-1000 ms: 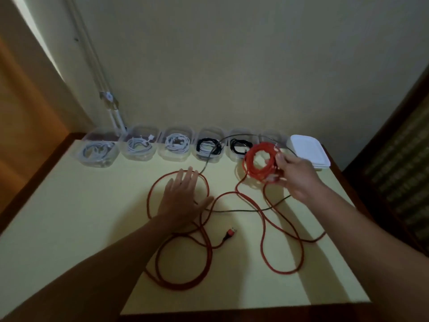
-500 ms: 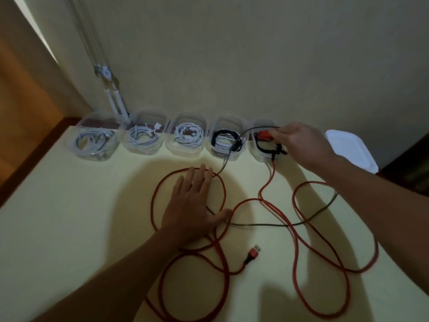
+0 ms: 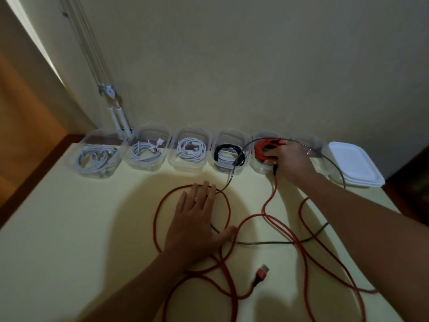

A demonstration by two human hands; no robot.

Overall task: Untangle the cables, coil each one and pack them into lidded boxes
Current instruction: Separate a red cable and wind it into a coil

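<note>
My right hand (image 3: 291, 160) holds a red cable coil (image 3: 267, 147) down inside the fifth clear box (image 3: 260, 168) at the wall. The rest of that red cable (image 3: 279, 225) trails out of the box and lies in big loose loops over the yellow table, ending in a red USB plug (image 3: 261, 274). My left hand (image 3: 197, 220) lies flat, fingers straight, on one red loop. A thin dark cable (image 3: 267, 243) crosses under the red one and runs up past the fourth box (image 3: 228, 167), which holds a black and a white coil.
Three clear boxes (image 3: 146, 165) further left hold white coiled cables. A sixth clear box (image 3: 310, 141) stands right of my hand, then a stack of white lids (image 3: 355, 163). The wall rises right behind the boxes. The table edge (image 3: 34, 180) drops off at left.
My right hand carried the red coil from above the table to the fifth box and lowered it in. The left hand stayed flat on the loop. The camera came closer.
</note>
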